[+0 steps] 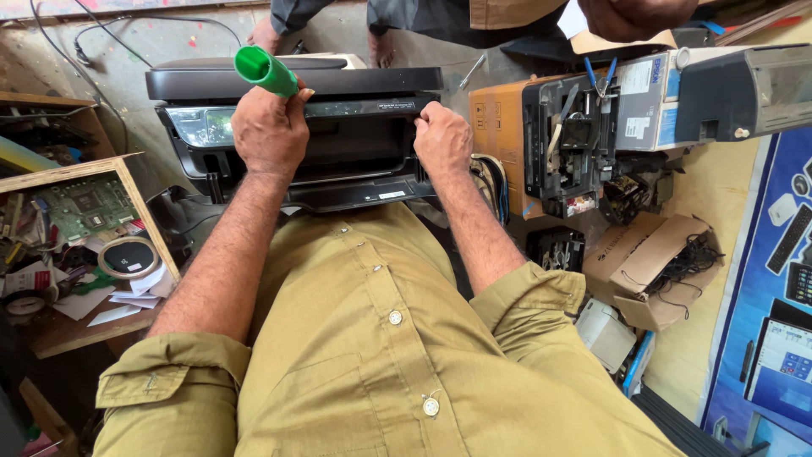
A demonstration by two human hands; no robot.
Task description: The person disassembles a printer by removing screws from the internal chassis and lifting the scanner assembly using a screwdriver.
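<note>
A black printer [355,148] sits in front of me, its front panel open toward my lap. My left hand [269,127] is closed around a tool with a bright green handle [264,70], whose end sticks up above my fist; the working tip is hidden. The same hand rests against the printer's upper front edge. My right hand [441,135] grips the right side of the printer's front opening, fingers curled over the edge.
Another person stands behind the printer, with feet [269,35] showing. A dismantled printer and boxes [562,140] crowd the right. An open cardboard box of cables [668,267] lies lower right. A wooden shelf [76,220] with a circuit board and tape roll is left.
</note>
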